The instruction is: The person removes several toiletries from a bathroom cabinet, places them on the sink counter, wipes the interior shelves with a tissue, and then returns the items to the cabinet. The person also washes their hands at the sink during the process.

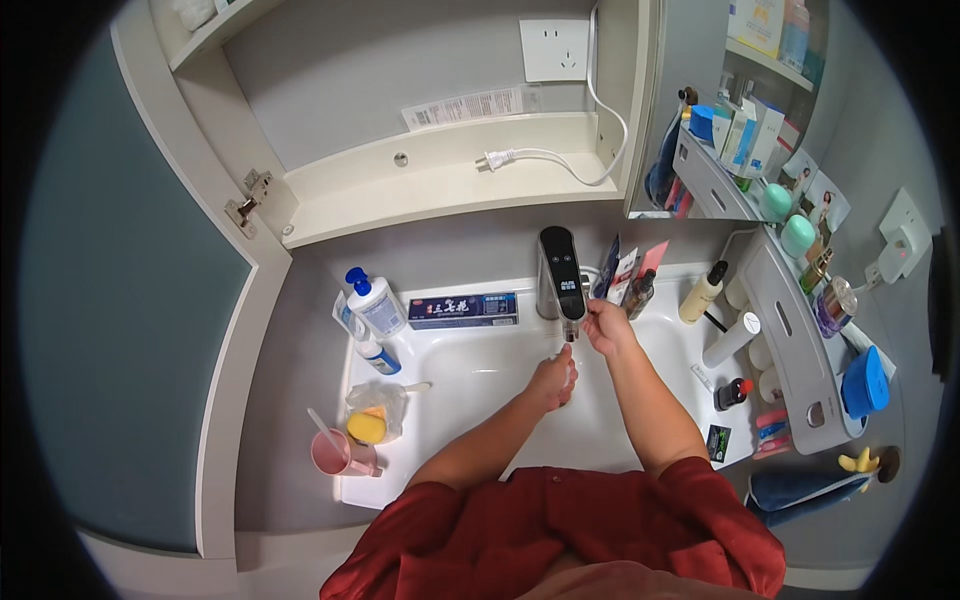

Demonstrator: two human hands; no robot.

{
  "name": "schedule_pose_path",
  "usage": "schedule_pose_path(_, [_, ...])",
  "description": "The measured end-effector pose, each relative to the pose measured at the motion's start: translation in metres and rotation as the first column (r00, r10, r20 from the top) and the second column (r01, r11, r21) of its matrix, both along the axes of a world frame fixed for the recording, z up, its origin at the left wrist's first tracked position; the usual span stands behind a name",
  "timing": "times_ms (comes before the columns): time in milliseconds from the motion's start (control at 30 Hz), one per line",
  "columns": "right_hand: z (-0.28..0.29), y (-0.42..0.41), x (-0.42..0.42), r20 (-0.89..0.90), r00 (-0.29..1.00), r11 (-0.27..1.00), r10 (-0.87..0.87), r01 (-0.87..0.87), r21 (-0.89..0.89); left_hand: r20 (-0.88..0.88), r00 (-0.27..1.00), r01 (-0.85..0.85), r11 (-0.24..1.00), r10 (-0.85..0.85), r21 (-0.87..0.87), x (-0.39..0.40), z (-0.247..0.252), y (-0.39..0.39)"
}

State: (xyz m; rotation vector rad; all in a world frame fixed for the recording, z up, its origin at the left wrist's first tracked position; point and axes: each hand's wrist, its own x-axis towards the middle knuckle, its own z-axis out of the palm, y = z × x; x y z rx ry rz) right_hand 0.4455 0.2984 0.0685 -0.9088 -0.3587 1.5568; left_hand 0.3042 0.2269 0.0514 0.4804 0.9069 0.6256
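Over the white washbasin (487, 420), my left hand (553, 381) is just below the spout of the faucet (562, 281), its fingers curled. Something whitish shows at its palm, but I cannot tell whether that is water, foam or an object. My right hand (606, 326) is raised against the right side of the faucet, by its side lever (585, 283), which its fingers partly hide; whether they grip it is unclear. The faucet has a black top with a small display and a metal body. Behind the basin's back left edge lies a dark blue toothpaste box (463, 310).
Left rim: pump bottle (379, 307), blue-and-white bottle (381, 358), yellow sponge or soap (367, 427) on a plastic bag, pink mug (337, 454). Right rim: cream bottle (701, 298), white cylinder (731, 340), dark red-capped bottle (731, 394). Above is an open cabinet shelf (442, 176) with a white plug (496, 160).
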Motion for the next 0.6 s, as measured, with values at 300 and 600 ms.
schedule_pose_path(300, [0.006, -0.001, 0.001, 0.076, 0.994, 0.996, 0.084, -0.086, 0.021, -0.059, 0.998, -0.012, 0.998, 0.015, 0.057, -0.007, -0.029, -0.002])
schedule_pose_path(600, [-0.047, -0.116, -0.052, 0.295, 0.887, 0.925, 0.356, -0.289, -0.247, -0.114, 0.994, 0.020, 0.981, 0.002, 0.193, -0.009, 0.003, -0.036])
